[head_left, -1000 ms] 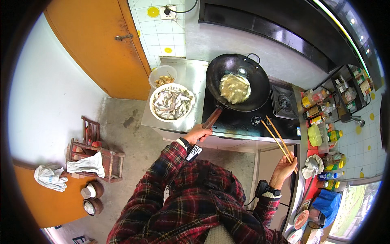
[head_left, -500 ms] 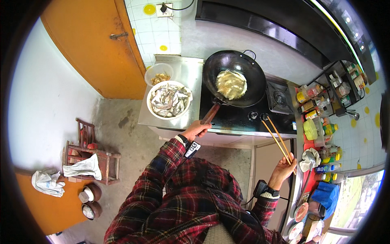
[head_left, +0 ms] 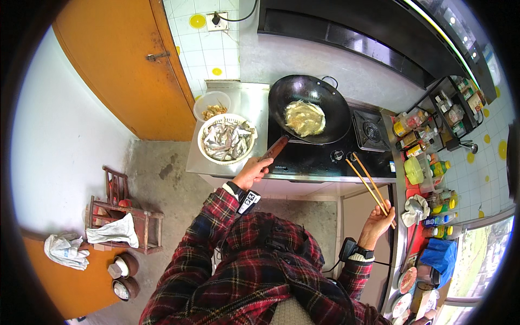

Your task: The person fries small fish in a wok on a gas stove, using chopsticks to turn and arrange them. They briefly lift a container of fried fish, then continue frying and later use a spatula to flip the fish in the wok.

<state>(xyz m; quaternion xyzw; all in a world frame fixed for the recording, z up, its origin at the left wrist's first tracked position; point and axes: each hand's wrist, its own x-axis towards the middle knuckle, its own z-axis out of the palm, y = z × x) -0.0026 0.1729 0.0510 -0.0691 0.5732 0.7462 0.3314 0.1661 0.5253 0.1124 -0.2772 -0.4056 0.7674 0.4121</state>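
Note:
My left hand [head_left: 253, 172] is closed at the end of the wooden handle of a black wok [head_left: 338, 111], which sits on the stove. Pale, flat pieces of food [head_left: 305, 118], which look like small fish, lie in oil in the wok. My right hand [head_left: 377, 223] grips a pair of long wooden chopsticks [head_left: 370, 184]; their tips point up over the stove's front edge, apart from the wok. Left of the stove, a white basket [head_left: 202, 147] full of small silvery fish [head_left: 227, 140] stands on the steel counter. Behind it is a clear bowl [head_left: 223, 96] with browned pieces in it.
The black stove top [head_left: 311, 162] has a second burner [head_left: 371, 131] at the right. Bottles [head_left: 417, 130] and jars line the right side below a black rack [head_left: 457, 114]. A range hood [head_left: 352, 40] hangs above. Wooden chairs [head_left: 149, 227] stand at the left.
The view has shifted slightly, so the stove appears lower. My left hand and the wok handle's end have moved a little left. My right hand still holds the chopsticks in nearly the same place.

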